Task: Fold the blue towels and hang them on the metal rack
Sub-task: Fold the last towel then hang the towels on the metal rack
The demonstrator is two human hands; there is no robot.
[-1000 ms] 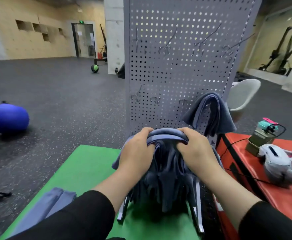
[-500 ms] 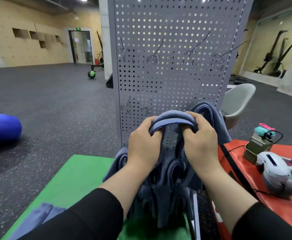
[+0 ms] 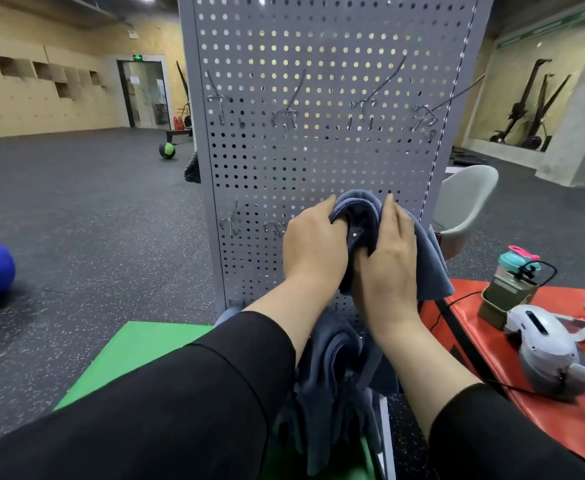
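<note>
Both hands are raised in front of the grey perforated metal rack [image 3: 319, 140], gripping the top fold of a blue towel [image 3: 360, 211]. The left hand [image 3: 313, 249] curls its fingers over the left side of the fold, the fingertips tucked into the cloth. The right hand [image 3: 388, 261] lies on the right side with its fingers laid up along the fabric and its thumb pressed into the dark hollow under the fold, so the cloth is pinched between thumb and fingers. The fold arches between the two hands and sits against the rack's lower panel; whether it rests on a hook cannot be told, as the hands and cloth hide that spot. The rest of this towel drapes down to the right of the right hand and behind its wrist.

Below the wrists, more blue towels [image 3: 332, 382] hang in bunched folds over a green mat [image 3: 138, 351]. Above the hands, bare wire hooks [image 3: 286, 114] stick out of the rack in a row.

To the right of the right hand, a red surface [image 3: 568, 420] holds a white headset [image 3: 540, 344], and just beyond it an olive box [image 3: 506, 297] with a teal-lidded bottle [image 3: 518, 263] standing at its far side and a black cable running across.
</note>
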